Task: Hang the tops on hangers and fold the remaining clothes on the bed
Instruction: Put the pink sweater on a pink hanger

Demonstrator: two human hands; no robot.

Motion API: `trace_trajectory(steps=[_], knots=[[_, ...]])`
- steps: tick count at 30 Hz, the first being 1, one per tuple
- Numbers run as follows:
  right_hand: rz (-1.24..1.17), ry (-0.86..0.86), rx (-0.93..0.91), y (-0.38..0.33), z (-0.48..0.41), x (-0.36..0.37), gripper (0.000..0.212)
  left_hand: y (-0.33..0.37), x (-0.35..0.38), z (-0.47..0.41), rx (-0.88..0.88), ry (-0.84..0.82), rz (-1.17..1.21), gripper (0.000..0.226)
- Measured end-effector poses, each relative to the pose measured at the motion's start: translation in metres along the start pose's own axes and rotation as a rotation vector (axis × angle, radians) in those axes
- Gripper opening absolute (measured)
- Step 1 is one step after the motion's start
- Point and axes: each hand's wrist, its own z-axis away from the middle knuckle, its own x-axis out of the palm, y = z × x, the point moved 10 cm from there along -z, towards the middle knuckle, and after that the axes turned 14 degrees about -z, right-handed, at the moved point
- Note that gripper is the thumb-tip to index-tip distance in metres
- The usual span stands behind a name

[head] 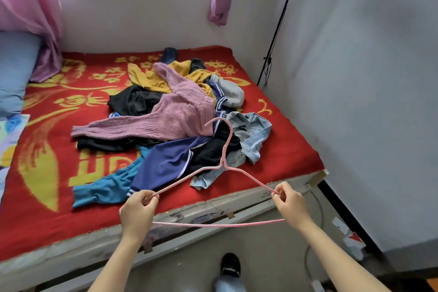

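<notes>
I hold a thin pink wire hanger (225, 163) level over the bed's near edge, its hook pointing away from me. My left hand (137, 211) pinches the hanger's left corner and my right hand (290, 201) pinches its right corner. Beyond it, a heap of clothes lies on the red and yellow blanket (59, 140): a pink knit sweater (166, 118) on top, a mustard top (156, 76), a navy jacket with white stripes (166, 161), a teal garment (106, 187), black pieces (132, 99), a denim piece (251, 133) and a grey piece (231, 90).
The bed fills the left and middle, its worn frame edge (213, 206) right in front of me. A white wall (367, 102) closes the right side, with a black stand (272, 47) in the corner. Pink curtains (28, 0) and a blue pillow (14, 71) sit far left. My shoe (230, 264) is on the floor.
</notes>
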Motion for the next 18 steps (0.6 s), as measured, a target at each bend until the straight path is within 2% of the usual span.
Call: trace_trajectory(steps=[3,6,10,18], knots=[[-0.020,-0.062,-0.049,-0.002,-0.048,-0.006,0.013,0.028,0.029,-0.021,-0.001,-0.003,0.040,0.009],[-0.056,-0.080,-0.144,-0.012,-0.102,-0.013,0.018,0.068,0.056,-0.043,0.008,0.049,0.029,0.016],[-0.082,-0.136,-0.233,-0.024,-0.156,-0.015,0.019,0.113,0.084,-0.061,0.048,0.116,-0.012,0.014],[-0.189,-0.287,-0.233,-0.024,-0.218,0.013,0.010,0.105,0.115,-0.076,-0.094,0.099,-0.006,0.023]])
